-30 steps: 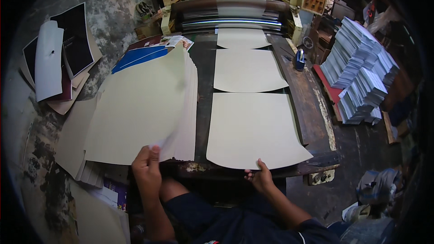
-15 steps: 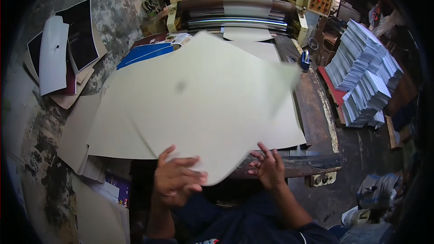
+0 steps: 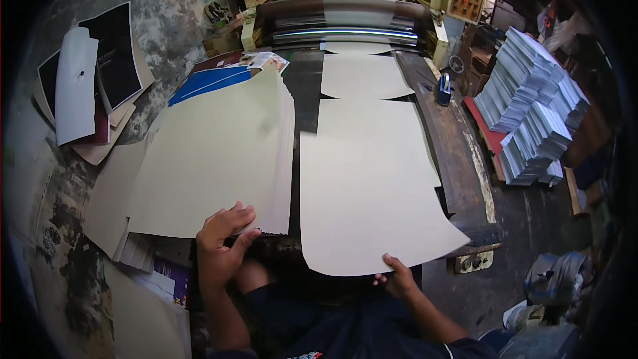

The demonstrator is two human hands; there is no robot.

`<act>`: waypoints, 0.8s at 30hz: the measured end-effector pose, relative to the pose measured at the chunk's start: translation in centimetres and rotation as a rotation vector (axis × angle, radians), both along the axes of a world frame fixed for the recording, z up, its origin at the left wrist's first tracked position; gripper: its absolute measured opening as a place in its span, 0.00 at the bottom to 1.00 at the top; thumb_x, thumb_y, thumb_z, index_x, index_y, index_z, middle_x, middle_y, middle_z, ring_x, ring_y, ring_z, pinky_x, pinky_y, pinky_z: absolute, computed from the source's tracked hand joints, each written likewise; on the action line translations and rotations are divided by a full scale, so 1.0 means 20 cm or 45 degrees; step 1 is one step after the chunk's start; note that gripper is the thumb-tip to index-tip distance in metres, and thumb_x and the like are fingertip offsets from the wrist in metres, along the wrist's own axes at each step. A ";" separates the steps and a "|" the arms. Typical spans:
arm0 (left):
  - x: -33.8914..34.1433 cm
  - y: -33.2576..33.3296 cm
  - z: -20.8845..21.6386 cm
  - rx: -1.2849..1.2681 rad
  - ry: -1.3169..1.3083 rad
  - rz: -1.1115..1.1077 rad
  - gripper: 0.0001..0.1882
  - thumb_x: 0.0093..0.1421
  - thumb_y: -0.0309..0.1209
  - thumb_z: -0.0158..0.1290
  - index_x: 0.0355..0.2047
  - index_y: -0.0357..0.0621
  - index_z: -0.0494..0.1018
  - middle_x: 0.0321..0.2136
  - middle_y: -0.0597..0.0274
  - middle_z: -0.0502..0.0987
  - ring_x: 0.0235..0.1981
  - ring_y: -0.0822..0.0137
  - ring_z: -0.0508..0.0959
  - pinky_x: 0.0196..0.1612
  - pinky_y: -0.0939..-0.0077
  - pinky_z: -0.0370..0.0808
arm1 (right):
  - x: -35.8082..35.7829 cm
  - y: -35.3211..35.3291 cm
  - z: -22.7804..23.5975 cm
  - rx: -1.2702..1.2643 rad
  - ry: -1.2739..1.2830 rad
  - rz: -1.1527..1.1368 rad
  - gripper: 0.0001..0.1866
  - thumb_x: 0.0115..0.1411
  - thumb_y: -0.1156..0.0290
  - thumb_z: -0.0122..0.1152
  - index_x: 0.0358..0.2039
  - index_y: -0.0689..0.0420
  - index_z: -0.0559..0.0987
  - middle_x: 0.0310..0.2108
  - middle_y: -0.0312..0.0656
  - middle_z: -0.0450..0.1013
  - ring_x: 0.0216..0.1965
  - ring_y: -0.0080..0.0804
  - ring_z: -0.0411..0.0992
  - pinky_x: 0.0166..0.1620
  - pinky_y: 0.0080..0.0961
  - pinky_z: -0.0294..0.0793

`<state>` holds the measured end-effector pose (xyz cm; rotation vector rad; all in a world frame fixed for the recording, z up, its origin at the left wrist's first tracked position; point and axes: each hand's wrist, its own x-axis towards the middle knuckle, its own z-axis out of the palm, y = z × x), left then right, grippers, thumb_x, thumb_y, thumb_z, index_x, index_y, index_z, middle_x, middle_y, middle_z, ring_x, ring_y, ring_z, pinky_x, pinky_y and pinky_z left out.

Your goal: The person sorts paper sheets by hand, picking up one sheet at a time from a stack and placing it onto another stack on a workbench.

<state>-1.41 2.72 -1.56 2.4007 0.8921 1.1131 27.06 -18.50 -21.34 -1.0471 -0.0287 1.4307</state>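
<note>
Head view: a pale sheet [image 3: 365,206] in the right hand [image 3: 397,279], at the front of the bench [image 3: 308,106].
The right grip is closed on the sheet's near edge, thumb on top; that edge hangs past the bench front, while the far part overlaps the next pale sheet [image 3: 369,116] in a row running up to a silver roller [image 3: 352,34]. The left hand [image 3: 229,234] has a wide grip, thumb apart from the fingers, at the near right corner of a tall paper stack [image 3: 206,153]; whether it touches the paper, I cannot tell.
</note>
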 end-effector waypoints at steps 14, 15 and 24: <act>-0.07 0.07 0.02 -0.727 -0.241 -0.160 0.21 0.57 0.40 0.60 0.44 0.36 0.77 0.38 0.56 0.81 0.48 0.63 0.78 0.55 0.69 0.67 | -0.19 -0.27 -0.15 -0.106 0.021 0.199 0.22 0.68 0.53 0.45 0.49 0.59 0.67 0.36 0.49 0.73 0.33 0.33 0.72 0.38 0.32 0.72; -0.06 0.06 0.04 -0.723 -0.240 -0.162 0.21 0.57 0.40 0.60 0.44 0.36 0.77 0.38 0.56 0.81 0.48 0.63 0.78 0.55 0.69 0.67 | -0.19 -0.28 -0.13 -0.102 0.021 0.198 0.22 0.68 0.53 0.45 0.49 0.59 0.67 0.36 0.49 0.73 0.33 0.33 0.72 0.38 0.32 0.72; 0.04 -0.06 0.00 -0.192 -0.098 0.294 0.14 0.64 0.27 0.50 0.50 0.42 0.72 0.36 0.52 0.81 0.33 0.64 0.81 0.53 0.69 0.69 | -0.14 -0.10 -0.09 -0.127 0.064 0.081 0.22 0.68 0.51 0.44 0.47 0.58 0.68 0.32 0.46 0.73 0.27 0.27 0.68 0.39 0.31 0.71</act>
